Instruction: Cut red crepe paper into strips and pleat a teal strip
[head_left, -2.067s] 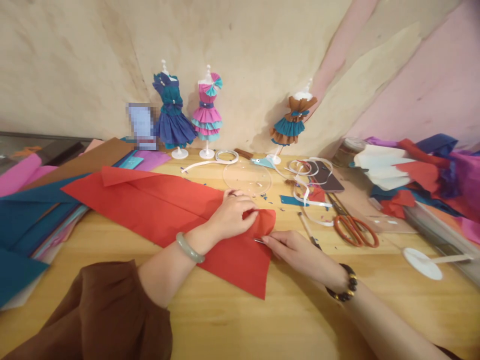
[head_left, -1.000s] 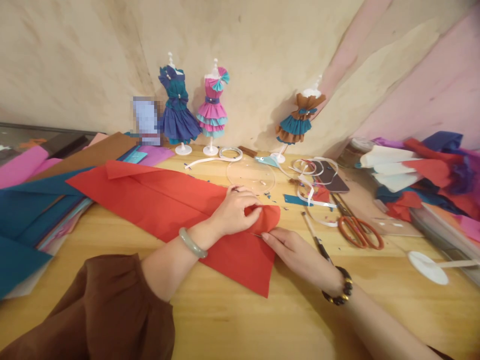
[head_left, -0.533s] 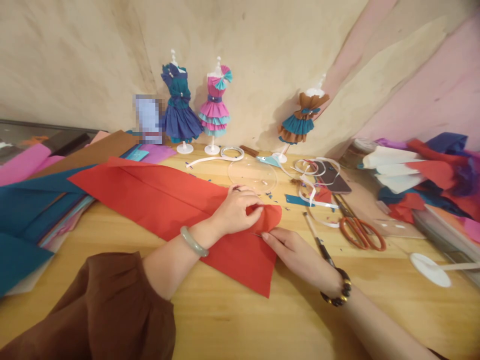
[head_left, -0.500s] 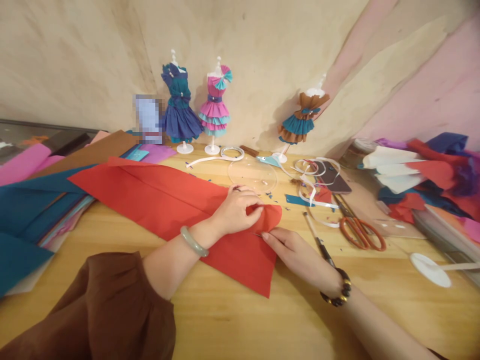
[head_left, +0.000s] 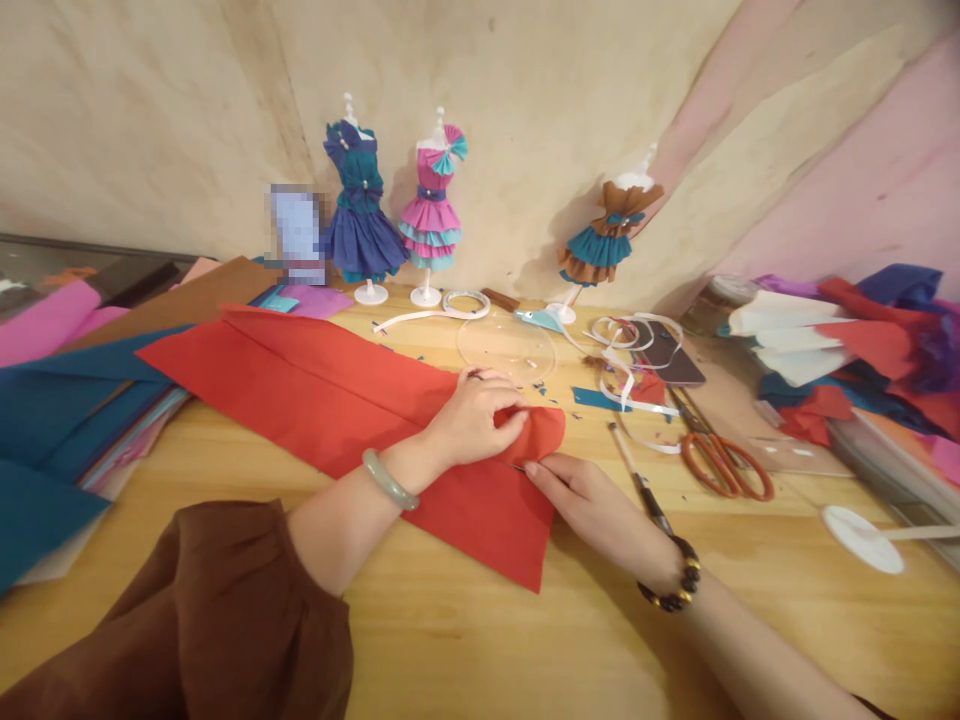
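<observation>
A long sheet of red crepe paper [head_left: 300, 385] lies slantwise across the wooden table, its right end folded over into a rounded flap. My left hand [head_left: 484, 418], above a jade bangle, is closed at the fingertips on this folded edge. To its lower right, my right hand [head_left: 574, 490] is pinched at the edge of the sheet. A thin dark sliver sticks out past its thumb tip, and the rest of that thin piece is hidden in the fingers. Beside the right wrist lies a brush-like stick [head_left: 639, 478] with a black handle.
Orange-handled scissors [head_left: 726, 465], a phone [head_left: 671, 352] and curls of white ribbon [head_left: 616, 375] lie to the right. Three small dress forms in paper dresses [head_left: 431, 215] stand along the wall. Coloured sheets [head_left: 49, 420] are stacked at left; crumpled scraps [head_left: 877, 350] sit at right.
The camera view has shifted very slightly. Both hands keep their places on the red crepe paper, with hardly any visible motion.
</observation>
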